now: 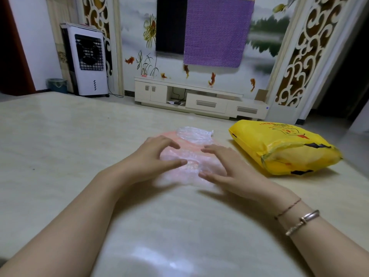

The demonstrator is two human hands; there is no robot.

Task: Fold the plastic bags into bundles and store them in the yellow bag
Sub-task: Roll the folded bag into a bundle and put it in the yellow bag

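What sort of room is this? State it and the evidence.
Probably a home living room: a low TV cabinet stands against a painted mural wall, a wall-mounted TV is half-covered by purple cloth, and an air cooler stands in the corner.

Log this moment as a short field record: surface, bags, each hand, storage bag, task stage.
surface: pale glossy table
bag in work: clear plastic bag, crumpled, lying on the table between the hands
other bags: a pink bag flat behind it, with a crumpled clear bag on its far edge
left hand: left hand, fingers spread, on the bag's left side
right hand: right hand, fingers spread, on its right side
storage: yellow bag, lying to the right, apart from the hands
stage: folding; no finished bundle visible
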